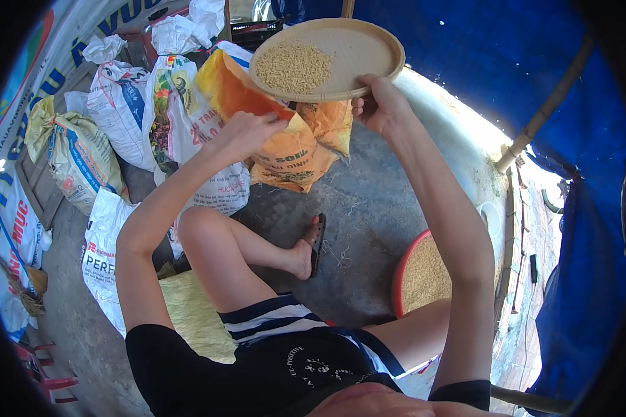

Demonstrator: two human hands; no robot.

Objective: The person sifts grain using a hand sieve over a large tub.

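My right hand [377,103] grips the near right rim of a round woven tray [358,59], its thumb on top and fingers curled beneath. Tan grain [293,68] lies heaped on the tray's left half. My left hand [254,132] is closed on the top edge of an orange bag [295,156], below and left of the tray. The bag's mouth shows open, with an orange inner side under the tray's left part. The tray is held above the bag and overlaps its opening in view.
Tied white and yellow sacks [122,111] stand at the left. A red basin [398,281] of grain sits on the floor near my right leg. A bamboo pole [546,104] and blue tarp [605,132] are at the right.
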